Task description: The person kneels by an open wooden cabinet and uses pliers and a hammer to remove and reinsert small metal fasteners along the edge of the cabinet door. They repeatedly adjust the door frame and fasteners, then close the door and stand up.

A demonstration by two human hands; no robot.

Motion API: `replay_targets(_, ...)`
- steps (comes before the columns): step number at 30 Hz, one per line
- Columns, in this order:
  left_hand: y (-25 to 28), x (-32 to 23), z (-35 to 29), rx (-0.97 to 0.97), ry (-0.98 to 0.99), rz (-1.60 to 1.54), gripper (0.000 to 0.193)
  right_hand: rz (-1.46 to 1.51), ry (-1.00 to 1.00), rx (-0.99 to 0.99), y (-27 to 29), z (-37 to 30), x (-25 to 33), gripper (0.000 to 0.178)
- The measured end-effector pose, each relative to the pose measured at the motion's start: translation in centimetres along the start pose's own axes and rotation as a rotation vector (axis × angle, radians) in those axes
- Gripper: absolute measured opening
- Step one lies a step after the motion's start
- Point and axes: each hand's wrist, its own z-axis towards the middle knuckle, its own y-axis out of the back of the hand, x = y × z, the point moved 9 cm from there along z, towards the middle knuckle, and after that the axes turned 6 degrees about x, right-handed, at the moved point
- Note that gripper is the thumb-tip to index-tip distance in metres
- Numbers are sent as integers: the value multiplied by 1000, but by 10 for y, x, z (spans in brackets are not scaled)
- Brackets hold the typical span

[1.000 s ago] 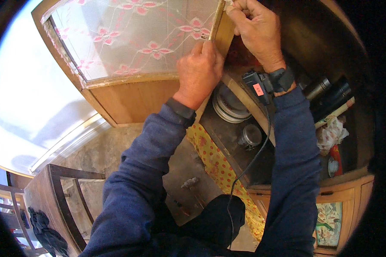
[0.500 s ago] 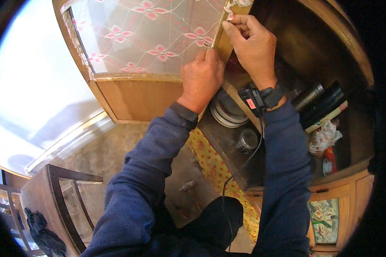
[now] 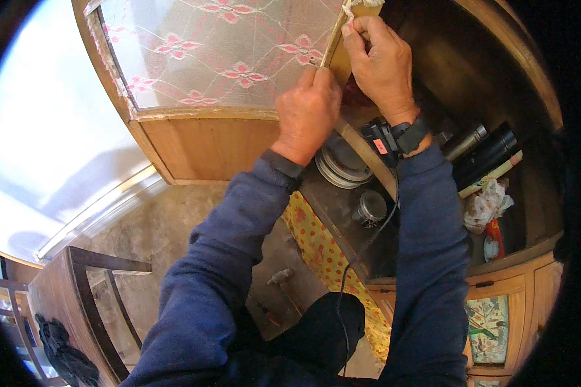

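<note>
A wooden cabinet door (image 3: 200, 149) stands swung out, its upper panel covered by a sheer white lace curtain (image 3: 206, 71) with pink flowers. Bunched edging of that lace is pinched between the thumb and finger of my right hand (image 3: 384, 68), high on the door's free edge. Lower on the same edge, my left hand (image 3: 308, 113) is closed against the frame; what its fingers grip is hidden. Frayed lace lines the panel's left side. A black device (image 3: 382, 143) with a cable is strapped by my right wrist.
Inside the cabinet are stacked plates (image 3: 339, 169), a glass jar (image 3: 371, 206), dark cylinders (image 3: 487, 155) and a plastic bag (image 3: 489, 206). Yellow patterned cloth (image 3: 323, 242) hangs along the shelf edge. A hammer (image 3: 279, 277) lies on the floor. A wooden chair (image 3: 77, 303) stands at left.
Both hands stay at the door's edge, with my left hand slightly higher and my right shifted slightly. The view has moved a little, and more of the hammer shows.
</note>
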Motion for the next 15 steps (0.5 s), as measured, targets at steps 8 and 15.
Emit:
replay_targets(8,5,-1,0,18,-8,25,14,-71,103,101,-2,-3,8,15)
replay_targets(15,6,-3,-1,54,-19,46,13,-41,138,124,2,-4,5,16)
